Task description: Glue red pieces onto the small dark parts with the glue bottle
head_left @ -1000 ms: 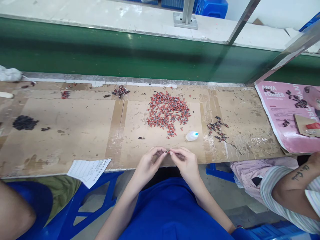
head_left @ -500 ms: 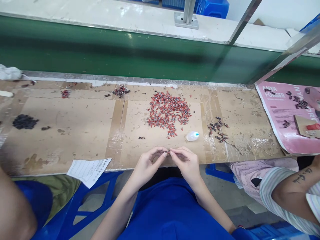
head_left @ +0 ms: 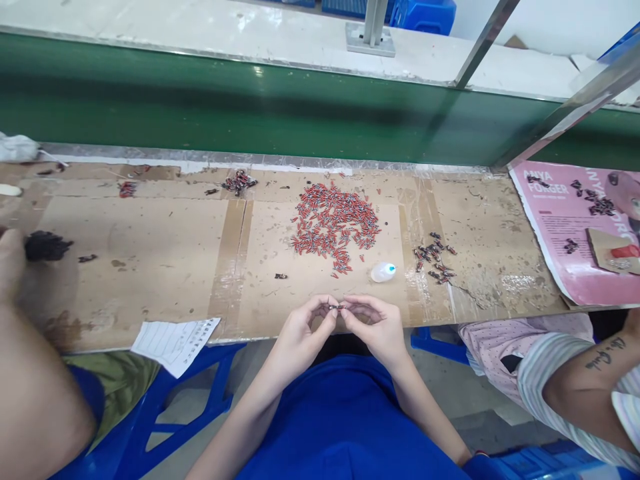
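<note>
Close to the table's front edge, my left hand [head_left: 309, 328] and my right hand [head_left: 374, 327] face each other with fingertips pinched. Between them is a small red-and-black part [head_left: 340, 307], gripped from both sides; its details are too small to make out. Beyond my hands lies a wide heap of small red parts with silvery ends [head_left: 345, 213]. A translucent white bottle with a blue tip [head_left: 383, 272] lies to the right of the heap's near end. One dark small part [head_left: 281, 276] sits alone to the left.
Cardboard [head_left: 165, 267] covers the table, with a paper slip [head_left: 175, 343] over its front edge. Dark red-black parts [head_left: 435, 257] lie on the right, a black pile [head_left: 47, 246] on the left. A co-worker's arm [head_left: 45, 387] is at left, another's [head_left: 595, 380] at right. Behind runs a green wall [head_left: 225, 107].
My fingertips have moved slightly apart, so more of the small part shows between them. On the left, a co-worker's hand has come in beside the black pile.
</note>
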Motion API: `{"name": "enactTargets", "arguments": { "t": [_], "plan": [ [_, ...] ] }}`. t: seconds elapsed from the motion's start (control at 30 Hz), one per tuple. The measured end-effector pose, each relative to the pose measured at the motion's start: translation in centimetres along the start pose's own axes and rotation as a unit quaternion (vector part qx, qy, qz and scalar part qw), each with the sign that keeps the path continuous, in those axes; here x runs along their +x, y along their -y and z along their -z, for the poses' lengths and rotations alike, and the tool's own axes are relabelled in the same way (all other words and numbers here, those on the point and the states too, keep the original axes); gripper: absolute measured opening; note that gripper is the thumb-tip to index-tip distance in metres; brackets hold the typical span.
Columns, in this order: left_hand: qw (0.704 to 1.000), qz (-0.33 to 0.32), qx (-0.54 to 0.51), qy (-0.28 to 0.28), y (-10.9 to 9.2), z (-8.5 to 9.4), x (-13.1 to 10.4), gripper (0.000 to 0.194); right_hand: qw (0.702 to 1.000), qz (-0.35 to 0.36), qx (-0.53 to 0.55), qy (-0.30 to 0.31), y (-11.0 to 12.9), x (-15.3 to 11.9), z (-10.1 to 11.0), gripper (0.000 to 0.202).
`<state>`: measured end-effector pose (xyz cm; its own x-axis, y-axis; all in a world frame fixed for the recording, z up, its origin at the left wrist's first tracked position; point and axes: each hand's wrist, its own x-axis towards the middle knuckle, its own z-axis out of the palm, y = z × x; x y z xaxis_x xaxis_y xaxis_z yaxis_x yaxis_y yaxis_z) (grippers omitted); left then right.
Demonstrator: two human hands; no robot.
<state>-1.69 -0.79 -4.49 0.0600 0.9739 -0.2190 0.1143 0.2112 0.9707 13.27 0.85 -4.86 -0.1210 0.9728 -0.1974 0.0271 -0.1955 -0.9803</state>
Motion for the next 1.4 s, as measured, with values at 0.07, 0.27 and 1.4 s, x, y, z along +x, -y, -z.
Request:
{"name": "enactTargets", "arguments": {
  "t": [0.07, 0.27, 1.4],
  "plan": [
    [1.0, 0.0, 0.004, 0.0, -0.1, 0.0, -0.1, 0.017, 1.0, -0.018, 0.015, -0.006, 0.0, 0.0, -0.1, 0.021],
    [1.0, -0.016, 0.025, -0.01, 0.1, -0.3, -0.4, 0.012, 0.997, -0.059, 0.048, -0.008, -0.4, 0.3, 0.1, 0.022],
    [0.941, -0.171, 0.281, -0.085, 4.5, 3.9, 2.2, 0.015, 0.998, 0.027, -0.016, -0.058, -1.6, 4.0, 5.2, 0.037]
  ]
}}
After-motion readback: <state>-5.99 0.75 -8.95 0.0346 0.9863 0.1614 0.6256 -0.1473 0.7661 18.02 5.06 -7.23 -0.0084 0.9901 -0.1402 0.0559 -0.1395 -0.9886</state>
